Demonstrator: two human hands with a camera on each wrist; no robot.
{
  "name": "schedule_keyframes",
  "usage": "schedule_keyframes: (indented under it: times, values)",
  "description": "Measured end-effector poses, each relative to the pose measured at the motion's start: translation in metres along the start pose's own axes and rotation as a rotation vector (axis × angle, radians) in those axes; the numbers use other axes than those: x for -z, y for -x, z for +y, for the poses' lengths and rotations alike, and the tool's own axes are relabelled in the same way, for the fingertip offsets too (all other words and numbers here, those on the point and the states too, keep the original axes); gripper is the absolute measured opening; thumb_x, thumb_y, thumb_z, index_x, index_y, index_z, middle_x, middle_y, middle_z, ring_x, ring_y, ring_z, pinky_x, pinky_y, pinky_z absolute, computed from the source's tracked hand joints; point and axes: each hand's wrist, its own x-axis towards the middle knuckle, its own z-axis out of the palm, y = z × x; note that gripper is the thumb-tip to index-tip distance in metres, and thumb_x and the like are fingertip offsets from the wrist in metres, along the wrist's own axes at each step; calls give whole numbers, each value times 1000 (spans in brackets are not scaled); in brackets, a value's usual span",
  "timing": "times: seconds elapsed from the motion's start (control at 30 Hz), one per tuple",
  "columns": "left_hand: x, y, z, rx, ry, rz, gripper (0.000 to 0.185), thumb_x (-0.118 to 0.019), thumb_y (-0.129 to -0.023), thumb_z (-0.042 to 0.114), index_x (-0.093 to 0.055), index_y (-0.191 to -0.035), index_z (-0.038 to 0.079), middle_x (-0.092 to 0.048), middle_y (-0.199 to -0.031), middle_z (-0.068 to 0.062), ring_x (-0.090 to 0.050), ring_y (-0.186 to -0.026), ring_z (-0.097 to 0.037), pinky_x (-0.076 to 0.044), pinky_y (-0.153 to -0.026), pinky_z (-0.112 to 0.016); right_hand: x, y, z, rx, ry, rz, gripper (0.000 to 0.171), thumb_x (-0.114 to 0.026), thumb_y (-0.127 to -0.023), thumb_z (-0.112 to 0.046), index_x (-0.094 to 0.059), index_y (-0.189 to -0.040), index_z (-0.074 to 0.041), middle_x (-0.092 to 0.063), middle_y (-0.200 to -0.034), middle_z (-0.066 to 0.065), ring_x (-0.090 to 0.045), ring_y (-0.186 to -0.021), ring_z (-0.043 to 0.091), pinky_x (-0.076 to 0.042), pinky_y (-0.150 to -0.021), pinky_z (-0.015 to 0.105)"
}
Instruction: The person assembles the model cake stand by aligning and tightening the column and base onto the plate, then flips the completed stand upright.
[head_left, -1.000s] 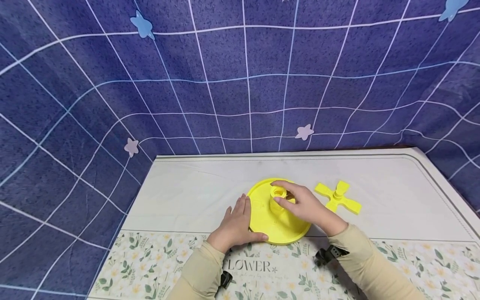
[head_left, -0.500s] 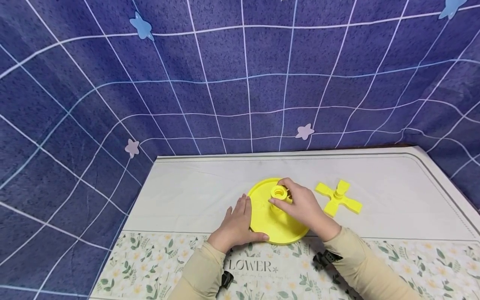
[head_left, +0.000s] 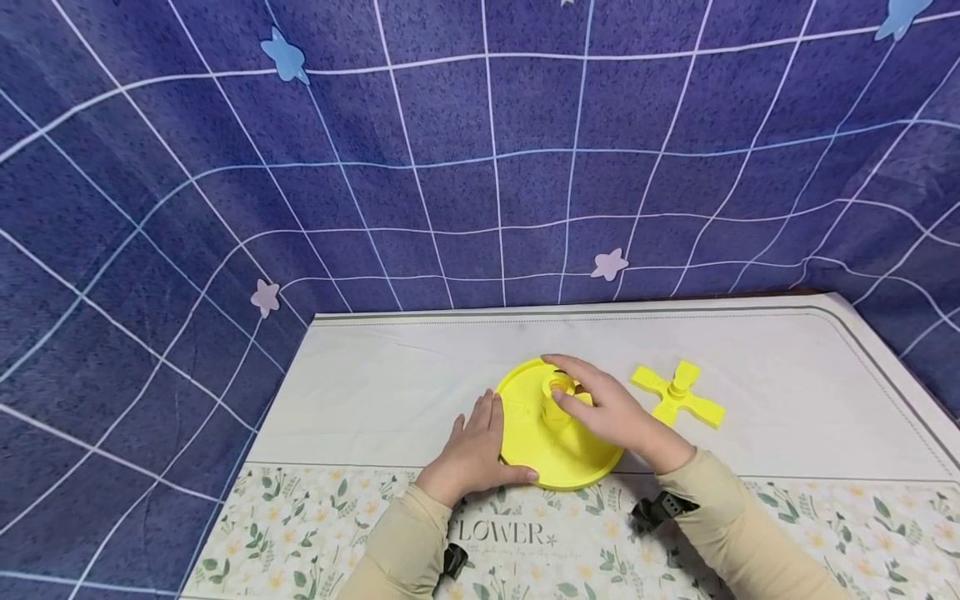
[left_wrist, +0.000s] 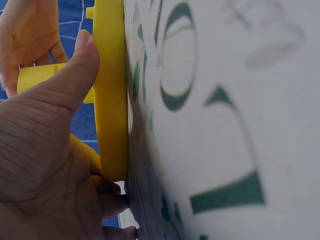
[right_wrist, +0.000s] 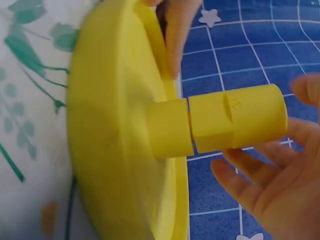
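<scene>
A round yellow base (head_left: 525, 450) with a raised rim lies on the table. From its middle rises a short yellow post (right_wrist: 172, 129), topped by a yellow sleeve (right_wrist: 235, 120) with flat faces and a hollow end; a thin seam parts the two. My left hand (head_left: 470, 458) rests against the base's left rim, fingers straight and thumb along the near edge. My right hand (head_left: 611, 412) is around the sleeve with loosely bent fingers; in the right wrist view its thumb and nearest fingertips stand off it. Some right fingers are hidden behind the sleeve.
A yellow four-armed cross (head_left: 678, 395) with a central stud lies right of the base. The white table cover (head_left: 375, 392) has a floral printed band (head_left: 300, 517) along the front. A blue gridded curtain (head_left: 450, 192) hangs behind and at the sides.
My right hand turned one way around the sleeve, then back to much the same pose as a second ago. My left hand and the base have stayed in place.
</scene>
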Motion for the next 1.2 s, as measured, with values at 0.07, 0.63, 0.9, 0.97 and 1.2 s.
schedule_keyframes:
  times: [0.07,0.63,0.9,0.97,1.2]
  values:
    - [0,1,0,0,5,-1,125,-68,-76,69,-5,-153,-6,-1,-161,-22,-3,-148,-31,-9,-117,-55,1,0,1,8,-17,-35,46,-59,-97,-17,-51,-141,-5,-52,-142,12,-52,-125,30,-50,-92,45]
    - [-1,0,-1,-7,-29,-9,124,-67,-77,69,-5,-153,-7,-2,-160,-24,-4,-148,-32,-10,-116,-56,-15,2,4,-86,76,126,37,-76,-87,-28,-57,-114,-11,-64,-92,-2,-63,-82,13,-56,-75,34]
    - [-1,-1,-1,-1,-26,-6,124,-66,-77,70,-4,-153,-6,-1,-161,-22,-3,-148,-31,-9,-116,-55,-18,2,2,-105,147,157,40,-76,-86,-31,-55,-115,-12,-62,-86,-2,-57,-75,14,-51,-70,34]
    - [-1,-1,-1,-2,-24,-5,124,-66,-77,70,-5,-153,-6,-1,-161,-22,-3,-148,-31,-9,-116,-55,-16,2,1,-99,155,148,44,-74,-87,-31,-54,-119,-9,-65,-92,2,-59,-79,17,-51,-72,35]
    - [-2,-1,0,-1,-18,-6,125,-66,-77,70,-5,-153,-6,-1,-161,-22,-2,-148,-31,-9,-117,-55,-9,2,5,-17,72,71,49,-61,-97,-24,-47,-140,-6,-58,-133,14,-57,-118,29,-52,-89,44]
